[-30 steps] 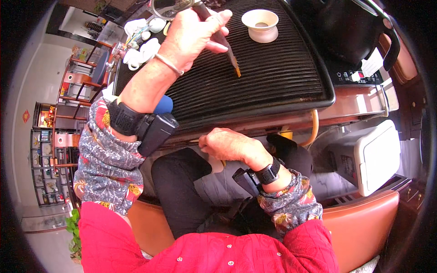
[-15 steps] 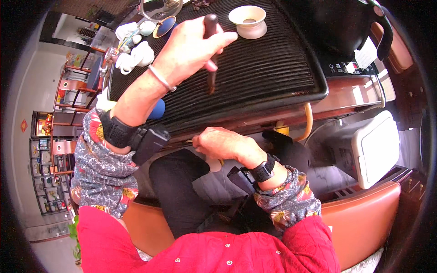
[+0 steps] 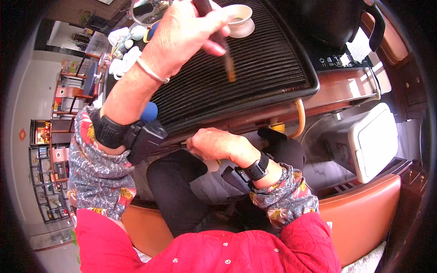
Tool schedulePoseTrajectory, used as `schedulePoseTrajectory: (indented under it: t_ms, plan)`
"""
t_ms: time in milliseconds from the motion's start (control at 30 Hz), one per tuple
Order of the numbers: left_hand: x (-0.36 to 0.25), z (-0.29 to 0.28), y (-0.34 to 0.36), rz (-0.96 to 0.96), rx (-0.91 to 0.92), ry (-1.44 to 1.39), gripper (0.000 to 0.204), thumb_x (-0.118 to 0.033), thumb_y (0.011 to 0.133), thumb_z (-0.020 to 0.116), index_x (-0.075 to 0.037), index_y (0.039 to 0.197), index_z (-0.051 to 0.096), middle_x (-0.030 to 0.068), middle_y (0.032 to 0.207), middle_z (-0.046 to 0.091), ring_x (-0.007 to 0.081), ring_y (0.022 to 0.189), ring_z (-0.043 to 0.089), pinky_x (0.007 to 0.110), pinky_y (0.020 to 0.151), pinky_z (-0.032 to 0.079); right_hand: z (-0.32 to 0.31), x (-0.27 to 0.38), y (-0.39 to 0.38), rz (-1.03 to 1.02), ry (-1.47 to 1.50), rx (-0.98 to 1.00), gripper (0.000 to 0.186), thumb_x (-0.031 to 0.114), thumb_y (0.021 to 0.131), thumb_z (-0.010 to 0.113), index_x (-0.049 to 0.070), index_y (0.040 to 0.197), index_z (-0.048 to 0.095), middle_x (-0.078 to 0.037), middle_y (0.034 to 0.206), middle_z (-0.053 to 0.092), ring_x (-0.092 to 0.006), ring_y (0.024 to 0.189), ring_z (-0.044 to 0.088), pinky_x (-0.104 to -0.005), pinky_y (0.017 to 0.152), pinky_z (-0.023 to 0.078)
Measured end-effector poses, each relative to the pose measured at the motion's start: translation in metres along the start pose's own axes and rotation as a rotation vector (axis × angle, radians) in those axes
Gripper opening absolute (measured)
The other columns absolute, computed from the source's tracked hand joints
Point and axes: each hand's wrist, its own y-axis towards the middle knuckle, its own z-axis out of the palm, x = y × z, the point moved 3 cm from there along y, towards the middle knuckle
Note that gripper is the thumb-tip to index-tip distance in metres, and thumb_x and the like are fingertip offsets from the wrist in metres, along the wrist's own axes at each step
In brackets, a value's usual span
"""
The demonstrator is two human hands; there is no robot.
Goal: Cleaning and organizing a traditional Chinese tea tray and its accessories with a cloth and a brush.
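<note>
My left hand (image 3: 182, 34) is closed round the dark handle of a brush (image 3: 230, 66), over the black ribbed tea tray (image 3: 273, 63). The brush slants down, its brown bristle end close above the ribs; whether it touches them I cannot tell. Just right of my left fingers stands a cream, wide-rimmed tea strainer on its holder (image 3: 241, 28), partly covered by my hand. My right hand (image 3: 214, 142) hovers over my lap below the tray's front edge, fingers curled in; what they hold, if anything, is hidden.
Small white cups and figures (image 3: 123, 59) crowd the tray's far left. A blue round object (image 3: 149, 111) lies by my left forearm. A black kettle (image 3: 337, 22) stands at the far right. A white lidded bin (image 3: 373, 143) stands right of my knees, near a tan hose (image 3: 301, 119).
My left hand has moved slightly farther away, and the brush's bristle end has swung right and away across the tray. The right hand remains curled over my lap, nearly in place.
</note>
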Motion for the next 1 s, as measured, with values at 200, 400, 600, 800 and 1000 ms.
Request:
schedulePoseTrajectory:
  t_ms: [200, 400, 600, 800, 1000]
  plan:
    - [0.025, 0.004, -0.004, -0.015, 0.114, 0.411, 0.022, -0.024, 0.092, 0.066, -0.003, 0.088, 0.062, 0.0020, 0.078, 0.062, 0.0077, 0.065, 0.060, 0.022, 0.054, 0.054, 0.013, -0.011, 0.004, -0.056, 0.002, -0.044, 0.019, 0.013, 0.081, 0.061, 0.000, 0.094, 0.064, -0.022, 0.087, 0.066, -0.0402, 0.088, 0.064, -0.0457, 0.075, 0.051]
    - [0.025, -0.060, -0.008, -0.100, 0.003, 0.296, 0.026, -0.031, 0.093, 0.065, -0.005, 0.091, 0.064, 0.0035, 0.082, 0.065, 0.0087, 0.070, 0.062, 0.022, 0.058, 0.055, 0.011, -0.011, -0.001, -0.103, -0.006, -0.073, 0.020, 0.015, 0.083, 0.061, 0.000, 0.097, 0.064, -0.023, 0.088, 0.066, -0.0394, 0.088, 0.063, -0.0450, 0.075, 0.051]
    - [0.059, -0.159, -0.016, -0.165, -0.065, 0.370, 0.027, -0.035, 0.090, 0.067, -0.008, 0.090, 0.065, 0.0007, 0.082, 0.065, 0.0064, 0.069, 0.062, 0.020, 0.051, 0.052, 0.007, -0.006, 0.003, -0.039, -0.001, -0.017, 0.020, 0.015, 0.085, 0.061, 0.003, 0.100, 0.065, -0.022, 0.084, 0.066, -0.0395, 0.082, 0.064, -0.0451, 0.071, 0.051]
    - [0.107, -0.203, -0.042, -0.322, -0.206, 0.456, 0.028, -0.033, 0.087, 0.071, -0.006, 0.091, 0.063, 0.0002, 0.082, 0.065, 0.0056, 0.065, 0.060, 0.019, 0.051, 0.049, 0.006, -0.004, 0.005, -0.036, -0.004, 0.021, 0.024, 0.014, 0.087, 0.058, 0.004, 0.108, 0.065, -0.023, 0.084, 0.066, -0.0401, 0.084, 0.065, -0.0460, 0.072, 0.051]
    - [0.142, -0.241, -0.067, -0.397, -0.340, 0.438, 0.020, -0.024, 0.089, 0.069, -0.006, 0.091, 0.062, 0.0008, 0.080, 0.064, 0.0053, 0.054, 0.056, 0.018, 0.045, 0.046, 0.003, 0.001, 0.008, 0.060, 0.022, 0.082, 0.022, 0.016, 0.089, 0.057, 0.004, 0.106, 0.064, -0.023, 0.083, 0.066, -0.0401, 0.082, 0.065, -0.0469, 0.072, 0.052]
